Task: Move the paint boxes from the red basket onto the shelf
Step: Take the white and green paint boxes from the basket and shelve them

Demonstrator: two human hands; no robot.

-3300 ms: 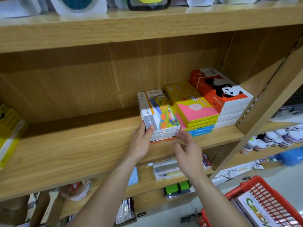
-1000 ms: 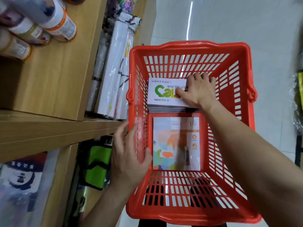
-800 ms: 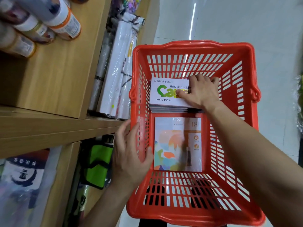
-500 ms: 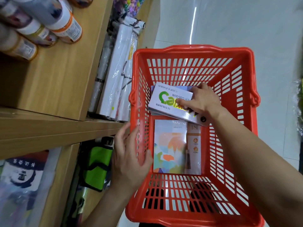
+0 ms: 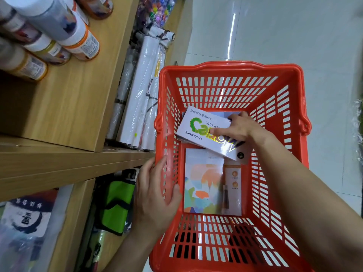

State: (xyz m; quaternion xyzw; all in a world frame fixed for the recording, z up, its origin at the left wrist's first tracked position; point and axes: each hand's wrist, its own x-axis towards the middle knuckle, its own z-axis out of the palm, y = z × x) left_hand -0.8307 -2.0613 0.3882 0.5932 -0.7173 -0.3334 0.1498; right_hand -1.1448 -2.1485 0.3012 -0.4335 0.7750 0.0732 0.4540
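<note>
The red basket stands on the floor beside the wooden shelf. My right hand reaches into it and grips a white paint box marked "12 COLOURS", thumb on top, tilting it up off the boxes below. A second paint box with a pastel cover lies flat on the basket floor, nearer to me. My left hand grips the basket's left wall, thumb inside and fingers outside.
Paint bottles stand on the shelf at upper left. Wrapped white rolls lie between shelf and basket. A green pouch and a bagged pack with black calligraphy fill the lower shelf. Pale tiled floor lies beyond.
I turned from the upper shelf stack down to the basket. In the last second my right hand lifted and turned the white box off its pile; my left hand stayed on the basket wall.
</note>
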